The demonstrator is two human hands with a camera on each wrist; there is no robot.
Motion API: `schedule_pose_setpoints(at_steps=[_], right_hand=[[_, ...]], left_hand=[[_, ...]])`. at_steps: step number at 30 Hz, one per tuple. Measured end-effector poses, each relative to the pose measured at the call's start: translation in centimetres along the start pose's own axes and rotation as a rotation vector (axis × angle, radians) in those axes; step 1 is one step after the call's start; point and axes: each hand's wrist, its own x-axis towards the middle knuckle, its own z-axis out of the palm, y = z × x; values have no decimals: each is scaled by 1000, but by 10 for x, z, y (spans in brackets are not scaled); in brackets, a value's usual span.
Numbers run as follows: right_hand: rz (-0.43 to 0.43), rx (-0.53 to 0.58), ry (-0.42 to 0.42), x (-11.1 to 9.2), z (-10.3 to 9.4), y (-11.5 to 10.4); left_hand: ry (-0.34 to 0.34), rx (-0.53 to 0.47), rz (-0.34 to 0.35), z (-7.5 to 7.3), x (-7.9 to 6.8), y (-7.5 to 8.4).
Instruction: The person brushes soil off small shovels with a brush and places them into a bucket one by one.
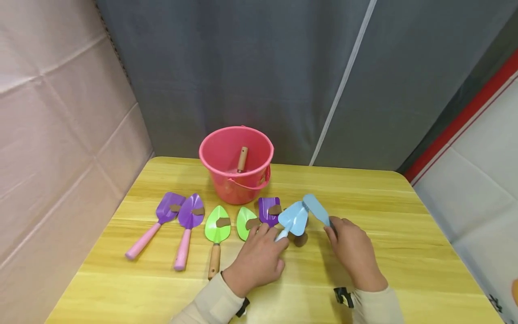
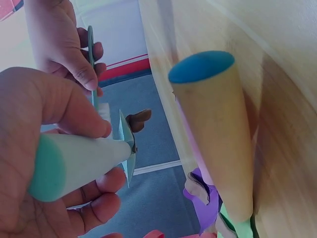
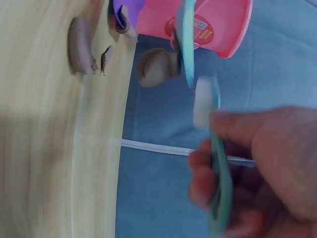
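My left hand point(image 1: 259, 256) grips the pale handle point(image 2: 89, 161) of a light blue toy trowel point(image 1: 294, 218), its blade raised above the table. A brown clay-like lump point(image 3: 157, 68) clings to the blade's underside in the right wrist view. In my right hand point(image 1: 355, 247) is a light blue brush point(image 1: 317, 209), pinched by its flat handle. Its white bristles point(image 3: 202, 101) are close to the blade's edge. Below my left hand lie a green trowel point(image 1: 241, 221) and a purple shovel point(image 1: 265, 207), each with a brown piece on it.
A pink bucket point(image 1: 236, 191) with a wooden-handled tool point(image 1: 243, 158) inside stands at the back. To the left lie a green trowel point(image 1: 216, 225), a purple trowel point(image 1: 189, 211) and a purple shovel point(image 1: 165, 209), bearing brown pieces. A grey curtain point(image 1: 243, 67) hangs behind the table.
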Motion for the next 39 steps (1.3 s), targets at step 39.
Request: schedule_pose_setpoints(at_steps=[39], right_hand=[[104,-1,284,-4,-6,10]], left_hand=[[66,-55,51,5,0,1]])
